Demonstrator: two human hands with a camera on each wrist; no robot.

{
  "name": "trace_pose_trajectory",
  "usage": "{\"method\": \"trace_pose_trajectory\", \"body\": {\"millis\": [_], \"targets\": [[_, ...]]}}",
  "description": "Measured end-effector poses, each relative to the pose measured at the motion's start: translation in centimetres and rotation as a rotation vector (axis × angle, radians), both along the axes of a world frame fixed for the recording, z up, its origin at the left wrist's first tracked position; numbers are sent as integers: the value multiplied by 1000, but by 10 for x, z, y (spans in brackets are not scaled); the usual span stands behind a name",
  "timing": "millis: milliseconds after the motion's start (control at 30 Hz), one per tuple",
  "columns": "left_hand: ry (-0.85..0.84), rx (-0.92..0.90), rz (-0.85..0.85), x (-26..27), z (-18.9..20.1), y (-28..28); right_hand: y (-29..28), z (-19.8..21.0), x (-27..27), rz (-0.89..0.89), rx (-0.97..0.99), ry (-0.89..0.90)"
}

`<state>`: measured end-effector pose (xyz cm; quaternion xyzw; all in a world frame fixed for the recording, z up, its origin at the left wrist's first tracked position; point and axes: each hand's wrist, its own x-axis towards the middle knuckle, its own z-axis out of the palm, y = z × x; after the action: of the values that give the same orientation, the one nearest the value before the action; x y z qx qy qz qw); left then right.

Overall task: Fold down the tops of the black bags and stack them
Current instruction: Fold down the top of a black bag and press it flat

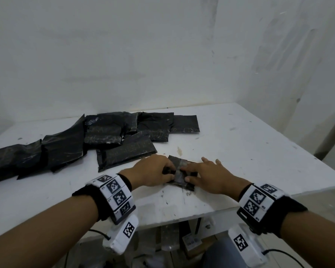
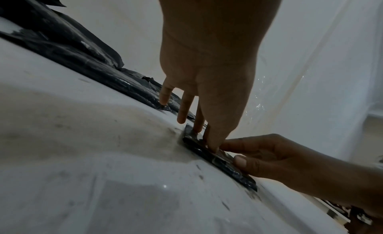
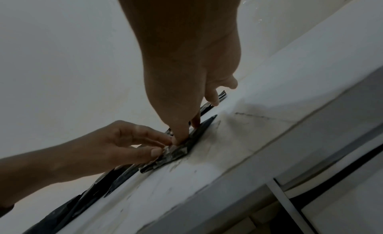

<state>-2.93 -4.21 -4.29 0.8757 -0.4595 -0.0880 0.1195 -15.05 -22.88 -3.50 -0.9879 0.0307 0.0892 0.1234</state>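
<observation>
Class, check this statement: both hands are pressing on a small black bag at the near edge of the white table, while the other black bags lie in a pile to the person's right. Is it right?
Not quite. The other black bags lie to the person's left, as the head view shows. The rest holds: the left hand and right hand both work on the small black bag near the front of the white table.

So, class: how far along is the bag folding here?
Done: no finished stack is visible. In hand: both the left hand and right hand press one small black bag flat on the table. Left: the pile of black bags behind.
</observation>
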Motion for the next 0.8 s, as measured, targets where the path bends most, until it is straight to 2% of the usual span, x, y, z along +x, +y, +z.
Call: {"method": "trace_pose_trajectory", "body": {"millis": [100,167,233,300,367,467,633,800], "targets": [[-7,38,-16,3,-6,1,-1,-2,-2,-19,-46,-20],[-12,38,-24,4,-10,2,-1,-3,-3,13,-51,-107],[-12,-8,15,5,-8,2,-1,-6,-5,120,-2,-177],[-11,-66,53,6,-5,3,-1,-11,-6,249,1,-159],[-17,-56,32,4,-2,5,-3,-16,-7,286,-25,-122],[-11,5,7,2,-6,8,-5,-20,-6,251,-60,-120],[6,-5,10,-2,-10,-3,-12,-26,-8,173,-93,-107],[23,-27,-28,-10,-14,-31,-62,-25,-20,43,2,-73]]}}
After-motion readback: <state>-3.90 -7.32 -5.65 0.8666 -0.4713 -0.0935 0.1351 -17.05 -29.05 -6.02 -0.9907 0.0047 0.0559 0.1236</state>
